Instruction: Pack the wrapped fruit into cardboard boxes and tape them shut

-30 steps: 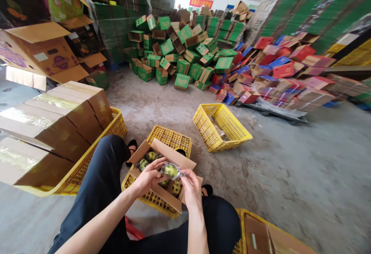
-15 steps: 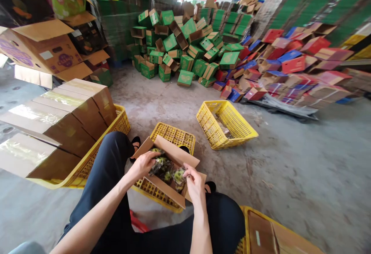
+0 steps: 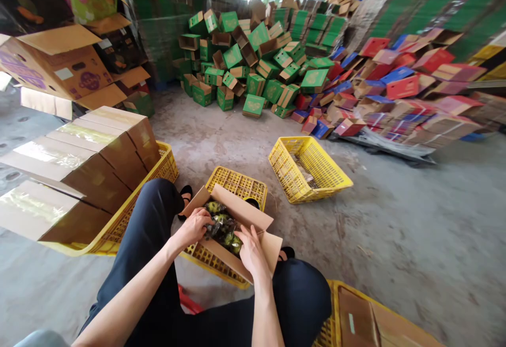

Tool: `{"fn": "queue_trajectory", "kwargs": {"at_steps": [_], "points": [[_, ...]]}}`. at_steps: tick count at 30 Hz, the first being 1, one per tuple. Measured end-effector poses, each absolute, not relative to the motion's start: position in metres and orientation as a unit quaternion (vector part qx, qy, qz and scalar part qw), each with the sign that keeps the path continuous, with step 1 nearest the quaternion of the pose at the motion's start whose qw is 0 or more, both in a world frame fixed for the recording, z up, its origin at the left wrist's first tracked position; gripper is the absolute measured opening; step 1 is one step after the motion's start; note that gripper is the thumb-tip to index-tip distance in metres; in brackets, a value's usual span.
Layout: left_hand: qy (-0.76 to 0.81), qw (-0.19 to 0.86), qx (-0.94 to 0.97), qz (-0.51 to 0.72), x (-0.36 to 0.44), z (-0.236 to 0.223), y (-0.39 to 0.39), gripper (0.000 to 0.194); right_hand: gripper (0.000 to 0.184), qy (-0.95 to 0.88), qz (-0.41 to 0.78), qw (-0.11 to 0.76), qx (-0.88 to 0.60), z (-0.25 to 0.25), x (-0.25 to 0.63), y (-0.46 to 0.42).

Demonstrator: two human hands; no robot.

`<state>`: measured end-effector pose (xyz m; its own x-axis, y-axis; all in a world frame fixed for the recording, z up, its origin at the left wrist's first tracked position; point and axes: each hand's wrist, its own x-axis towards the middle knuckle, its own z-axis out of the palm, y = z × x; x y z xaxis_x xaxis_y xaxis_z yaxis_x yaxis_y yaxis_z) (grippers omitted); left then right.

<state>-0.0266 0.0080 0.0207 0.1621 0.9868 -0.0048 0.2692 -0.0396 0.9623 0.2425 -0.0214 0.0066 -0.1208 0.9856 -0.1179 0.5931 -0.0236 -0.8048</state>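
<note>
An open cardboard box [image 3: 245, 210] sits between my knees on an upturned yellow crate [image 3: 237, 182]. Inside it lie several yellow-green, dark-mottled fruits [image 3: 225, 225], each in clear crinkled wrap; their exact kind I cannot make out. My left hand [image 3: 193, 227] reaches over the box's left side, fingers bent loosely against the wrapped fruits, some fingertips hidden. At the right end of the box, my right hand [image 3: 252, 249] has its fingers stretched out over the fruits and touches them from above.
To my left, a large yellow crate [image 3: 169, 162] holds taped cardboard boxes [image 3: 106, 141]. Another yellow crate [image 3: 310, 170] stands ahead on the right. A crate with cardboard [image 3: 351, 310] is by my right knee. Piles of green boxes [image 3: 253, 104] and red-blue boxes [image 3: 401, 87] lie further off.
The wrapped fruit held between both hands has gone down into the box. The hands have moved apart to its two sides, and my right hand has flattened onto the fruits. The view shifted slightly.
</note>
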Motion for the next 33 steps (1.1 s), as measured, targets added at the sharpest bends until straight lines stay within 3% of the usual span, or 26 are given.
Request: {"fn": "queue_trajectory", "kwargs": {"at_steps": [4,8,12,16,21,26,33], "points": [[0.524,0.452,0.612,0.384,-0.029,0.034,0.012,0.018,0.047,-0.628,0.392,0.284,-0.609,0.012,0.244,-0.025],[0.517,0.527,0.520,0.430,-0.028,0.055,0.012,0.012,0.030,-0.609,0.389,0.366,-0.586,0.028,0.238,-0.023],[0.424,0.691,0.333,0.482,-0.015,0.072,0.008,0.035,0.042,-0.523,0.484,0.425,-0.559,0.052,0.228,-0.021],[0.339,0.763,0.208,0.510,0.005,0.072,0.001,0.039,0.056,-0.388,0.648,0.430,-0.496,0.068,0.216,-0.026],[0.287,0.795,0.156,0.511,0.024,0.073,-0.007,0.033,0.053,-0.348,0.682,0.449,-0.460,0.078,0.209,-0.028],[0.309,0.801,0.167,0.484,0.029,0.080,-0.012,0.062,0.040,-0.333,0.649,0.478,-0.490,0.078,0.215,-0.023],[0.420,0.720,0.320,0.450,0.025,0.073,-0.011,0.052,0.039,-0.326,0.584,0.522,-0.529,0.073,0.225,-0.021]]}}
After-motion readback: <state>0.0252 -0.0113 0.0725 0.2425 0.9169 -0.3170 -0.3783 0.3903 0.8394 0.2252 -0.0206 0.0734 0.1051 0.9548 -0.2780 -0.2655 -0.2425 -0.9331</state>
